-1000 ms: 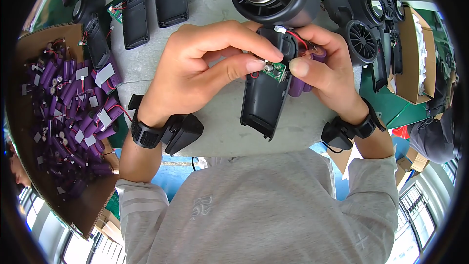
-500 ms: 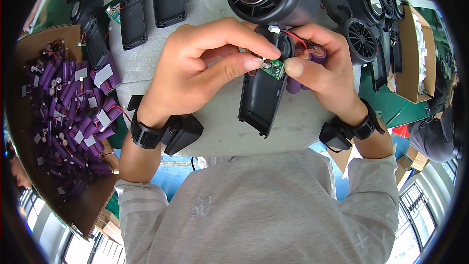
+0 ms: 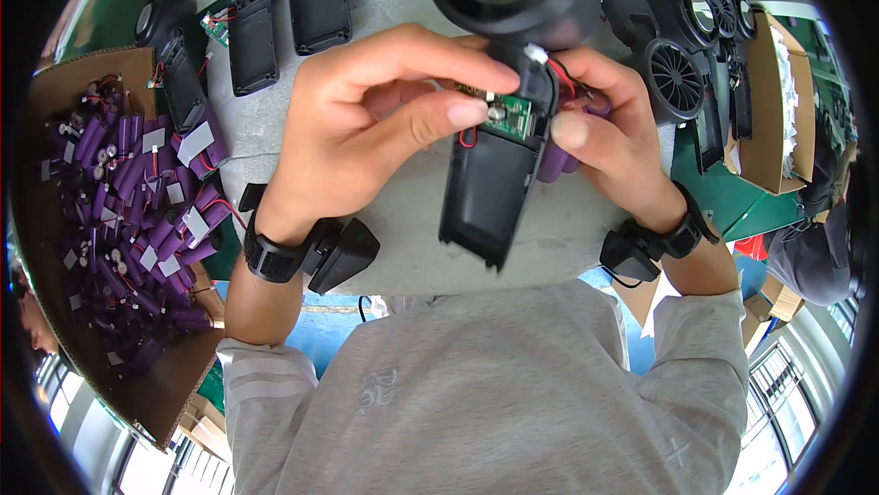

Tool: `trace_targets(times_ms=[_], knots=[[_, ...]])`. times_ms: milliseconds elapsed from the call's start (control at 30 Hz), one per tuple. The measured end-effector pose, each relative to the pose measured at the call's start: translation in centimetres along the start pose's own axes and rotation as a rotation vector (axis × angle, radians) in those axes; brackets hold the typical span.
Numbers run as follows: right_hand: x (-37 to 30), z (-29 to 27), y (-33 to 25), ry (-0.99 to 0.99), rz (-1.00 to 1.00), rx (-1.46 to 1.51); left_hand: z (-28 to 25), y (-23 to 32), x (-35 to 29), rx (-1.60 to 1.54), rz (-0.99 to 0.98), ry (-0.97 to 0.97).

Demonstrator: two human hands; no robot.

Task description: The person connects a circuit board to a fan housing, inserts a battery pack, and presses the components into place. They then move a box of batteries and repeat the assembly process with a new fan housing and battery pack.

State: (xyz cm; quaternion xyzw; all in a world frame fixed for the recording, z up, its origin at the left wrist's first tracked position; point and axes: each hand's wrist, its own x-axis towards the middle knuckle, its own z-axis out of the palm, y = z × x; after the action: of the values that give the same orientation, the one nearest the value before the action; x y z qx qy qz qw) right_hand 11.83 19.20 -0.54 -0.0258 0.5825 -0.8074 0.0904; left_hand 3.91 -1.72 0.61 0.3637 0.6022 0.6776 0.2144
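Observation:
Between the thumb and index finger of my left hand is a small green circuit board, lying at the top of an opened black fan handle. A round black fan head adjoins the handle's far end. My right hand closes around a purple battery pack at the handle's right side, its thumb near the handle edge. Red and black wires run beside a white connector above the board. The fingertips behind the handle are hidden.
On the left, a cardboard box holds many purple battery packs. Opened black fan handles with green boards lie at the back left. Several fans stand to the right, next to a cardboard box with white contents. Grey padding covers the work surface.
The fan handle has turned slightly, its lower end swinging left and down. My right thumb has come off the board and moved right. The white connector has shifted right.

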Motion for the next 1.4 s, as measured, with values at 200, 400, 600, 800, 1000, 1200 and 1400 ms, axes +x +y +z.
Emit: trace_targets(times_ms=[200,400,600,800,1000,1200,1400], knots=[[0.1,0.0,-0.1,-0.044,-0.043,0.124,0.0,-0.2,0.0,-0.045,-0.053,-0.001],[0.0,-0.5,-0.5,-0.048,0.061,-0.112,-0.1,-0.4,0.2,0.055,0.011,-0.026],[0.2,-0.2,-0.4,-0.019,0.080,-0.069,-0.1,-0.5,0.2,0.124,0.041,-0.022],[0.3,-0.1,-0.2,-0.012,-0.027,-0.125,-0.1,-0.2,0.4,0.276,0.057,-0.047],[0.3,0.3,-0.3,0.021,0.001,-0.087,0.0,-0.3,0.3,0.215,0.086,0.024],[0.3,0.0,-0.3,0.006,-0.012,-0.109,-0.1,-0.2,0.5,0.265,0.090,-0.018],[0.2,0.1,-0.1,0.005,-0.022,-0.079,-0.2,-0.1,0.5,0.270,0.132,-0.013]])
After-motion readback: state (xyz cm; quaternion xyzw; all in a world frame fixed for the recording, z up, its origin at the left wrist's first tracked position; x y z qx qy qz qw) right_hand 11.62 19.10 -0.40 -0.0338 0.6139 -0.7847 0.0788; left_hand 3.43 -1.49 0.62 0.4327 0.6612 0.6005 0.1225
